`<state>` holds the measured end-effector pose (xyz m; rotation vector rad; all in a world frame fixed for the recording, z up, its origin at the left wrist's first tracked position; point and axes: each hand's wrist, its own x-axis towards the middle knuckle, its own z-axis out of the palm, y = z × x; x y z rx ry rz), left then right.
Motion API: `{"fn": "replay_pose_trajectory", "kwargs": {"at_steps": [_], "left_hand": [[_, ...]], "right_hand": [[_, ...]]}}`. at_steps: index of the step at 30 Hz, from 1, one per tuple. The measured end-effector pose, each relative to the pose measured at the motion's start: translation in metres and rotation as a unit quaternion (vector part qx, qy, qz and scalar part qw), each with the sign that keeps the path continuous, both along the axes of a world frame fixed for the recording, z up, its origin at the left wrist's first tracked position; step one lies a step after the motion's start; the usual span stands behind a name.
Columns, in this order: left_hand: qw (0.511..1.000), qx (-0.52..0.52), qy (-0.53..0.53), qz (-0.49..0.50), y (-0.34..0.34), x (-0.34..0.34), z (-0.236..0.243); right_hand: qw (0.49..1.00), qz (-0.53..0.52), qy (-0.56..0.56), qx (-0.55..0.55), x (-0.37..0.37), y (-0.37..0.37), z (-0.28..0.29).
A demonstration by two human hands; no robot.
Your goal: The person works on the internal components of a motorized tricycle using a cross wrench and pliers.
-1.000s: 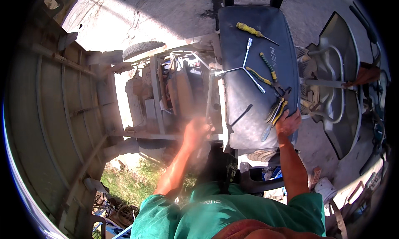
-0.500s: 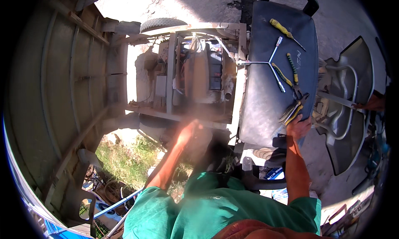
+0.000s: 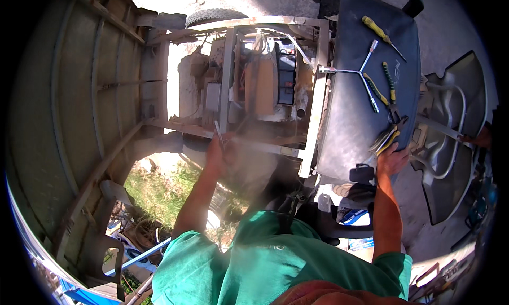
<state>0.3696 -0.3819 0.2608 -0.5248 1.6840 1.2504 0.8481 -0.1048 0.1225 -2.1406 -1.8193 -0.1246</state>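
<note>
My left hand (image 3: pixel 216 152) is closed beside the frame's near rail, with a thin pale rod-like piece (image 3: pixel 218 128) sticking up from it; a blurry haze hides part of the fingers. My right hand (image 3: pixel 393 161) is at the near right edge of a dark seat cushion (image 3: pixel 344 130), its fingers closed at the handle ends of yellow-and-black pliers (image 3: pixel 391 139). Farther up the cushion lie green-and-yellow handled pliers (image 3: pixel 391 82), a three-armed socket wrench (image 3: pixel 360 72) and a yellow-handled screwdriver (image 3: pixel 377 30).
A rusty metal frame (image 3: pixel 317 119) surrounds a compartment holding a dark battery (image 3: pixel 286 74) and a tan panel (image 3: pixel 260 87). A large ribbed panel (image 3: pixel 74 109) stands at left. A tyre (image 3: pixel 214 17) shows behind the frame; grass (image 3: pixel 159 191) lies below it. Grey panels (image 3: pixel 458 172) are at right.
My left hand has moved left and up along the near rail, and the pale piece now shows in it. The right hand stays by the pliers; the whole view has shifted slightly.
</note>
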Motion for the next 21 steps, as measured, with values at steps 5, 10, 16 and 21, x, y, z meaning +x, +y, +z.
{"fn": "replay_pose_trajectory", "kwargs": {"at_steps": [5,10,16,21], "left_hand": [[0.997,0.073,0.03,0.002,-0.02,-0.002,0.003],[0.953,-0.063,0.214,-0.206,-0.041,0.0,0.002],[0.909,-0.132,0.296,-0.262,-0.061,0.011,0.022],[0.913,-0.117,0.295,-0.258,-0.099,0.019,0.048]], "right_hand": [[1.0,-0.004,0.01,-0.014,0.001,0.0,-0.003],[1.0,-0.019,-0.002,-0.001,0.004,0.0,-0.01],[0.999,-0.042,-0.004,-0.017,0.006,-0.002,-0.011],[0.998,-0.04,0.023,-0.031,0.001,-0.005,0.003]]}}
